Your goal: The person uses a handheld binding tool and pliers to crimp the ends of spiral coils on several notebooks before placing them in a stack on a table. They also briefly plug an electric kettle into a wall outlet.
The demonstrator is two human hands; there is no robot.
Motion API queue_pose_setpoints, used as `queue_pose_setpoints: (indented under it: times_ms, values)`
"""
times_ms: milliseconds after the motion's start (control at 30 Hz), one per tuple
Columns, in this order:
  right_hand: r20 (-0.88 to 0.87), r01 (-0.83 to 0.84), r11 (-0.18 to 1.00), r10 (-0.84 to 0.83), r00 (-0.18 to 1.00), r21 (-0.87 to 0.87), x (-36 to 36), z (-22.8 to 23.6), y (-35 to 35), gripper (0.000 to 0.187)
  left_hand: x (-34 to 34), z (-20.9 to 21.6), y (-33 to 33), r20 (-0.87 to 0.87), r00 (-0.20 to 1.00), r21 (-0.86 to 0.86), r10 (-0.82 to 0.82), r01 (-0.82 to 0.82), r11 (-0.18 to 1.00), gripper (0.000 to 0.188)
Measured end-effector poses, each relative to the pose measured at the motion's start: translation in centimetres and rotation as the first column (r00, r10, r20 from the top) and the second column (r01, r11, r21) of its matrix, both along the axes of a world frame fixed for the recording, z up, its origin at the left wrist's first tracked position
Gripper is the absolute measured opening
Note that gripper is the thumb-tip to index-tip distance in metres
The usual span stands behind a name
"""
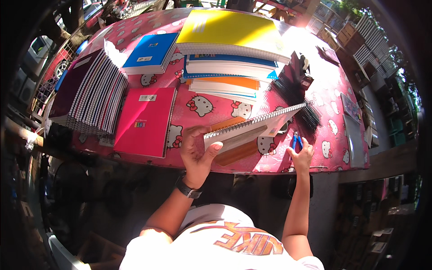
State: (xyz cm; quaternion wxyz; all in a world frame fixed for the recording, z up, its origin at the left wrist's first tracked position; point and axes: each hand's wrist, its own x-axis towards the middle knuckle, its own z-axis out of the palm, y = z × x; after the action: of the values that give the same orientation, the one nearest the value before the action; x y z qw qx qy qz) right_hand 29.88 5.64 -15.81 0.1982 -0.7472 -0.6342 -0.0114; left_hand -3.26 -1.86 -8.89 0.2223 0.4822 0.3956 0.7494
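Note:
A spiral notebook (281, 120) stands tilted near the table's front edge, its coil binding upward. My left hand (196, 150), with a dark watch strap at the wrist, has its left end between thumb and fingers. Brown wooden-looking pieces (238, 155) lie under and against the notebook; its lower part is partly hidden. My right hand (302, 156) grips small blue-handled pliers (297, 140) just right of the notebook, their tips pointing away from me. Black binding coils (310, 116) lie in a heap behind the notebook's right end.
A tall row of dark-covered notebooks (87, 96) stands left, beside a pink notebook (145, 121) and a blue stack (150, 51). Behind is a pile topped by a yellow notebook (231, 31). The pink patterned tablecloth (330, 105) carries flat clear sheets (354, 139) at right.

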Motion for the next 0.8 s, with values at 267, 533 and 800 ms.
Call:
queue_pose_setpoints:
  times_ms: [267, 533, 800]
  values:
    - [-0.992, -0.169, 0.984, 0.028, -0.124, 0.048, -1.0, 4.8, -4.9, 0.051, -0.9, 2.6, -0.1, 0.058, 0.998, -0.166, -0.017, 0.027, 0.986, 0.022]
    - [-0.708, -0.674, 0.672, 0.635, 0.309, 0.308, -14.1, 11.0, -10.1, 0.051, -2.0, 2.3, -0.4, 0.178, 0.969, -0.200, -0.172, 0.207, 0.958, 0.024]
    - [-0.324, -0.621, 0.701, 0.713, 0.621, 0.351, -19.2, 12.4, -10.9, 0.054, -1.1, 2.6, -0.8, 0.095, 0.984, -0.136, -0.148, 0.160, 0.978, 0.022]
